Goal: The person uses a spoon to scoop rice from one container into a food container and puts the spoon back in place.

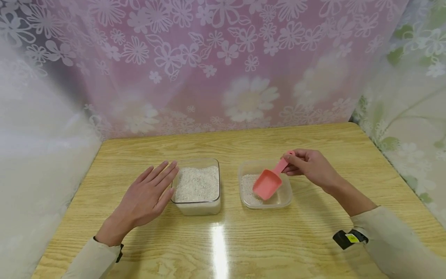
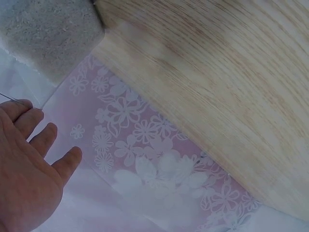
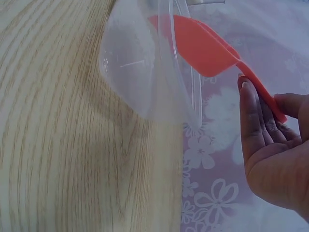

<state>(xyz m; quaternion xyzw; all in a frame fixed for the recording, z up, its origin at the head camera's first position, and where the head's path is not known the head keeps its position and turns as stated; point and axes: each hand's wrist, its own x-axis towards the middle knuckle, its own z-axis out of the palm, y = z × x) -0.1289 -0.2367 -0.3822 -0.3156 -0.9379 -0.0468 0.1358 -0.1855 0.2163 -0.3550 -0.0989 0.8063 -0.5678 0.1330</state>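
My right hand (image 1: pixel 308 166) pinches the handle of a pink scoop (image 1: pixel 267 184) between thumb and fingers. The scoop's bowl tilts down into a low clear plastic container (image 1: pixel 283 197), where a layer of rice (image 1: pixel 249 190) lies mostly on the left side. In the right wrist view the bowl of the scoop (image 3: pixel 207 48) reaches past the container's rim (image 3: pixel 186 77). To the left, a clear square container (image 1: pixel 200 209) is filled high with rice (image 1: pixel 198 183). My left hand (image 1: pixel 148 197) has its fingers extended, the fingertips right at that container's left rim.
Both containers stand side by side on a wood-grain table (image 1: pixel 156 248), a short gap between them. A pink floral curtain (image 1: pixel 209 97) hangs behind the table's far edge. Pale floral sheets (image 1: pixel 411 155) hang at the sides. Black bands (image 1: pixel 348 238) circle both wrists.
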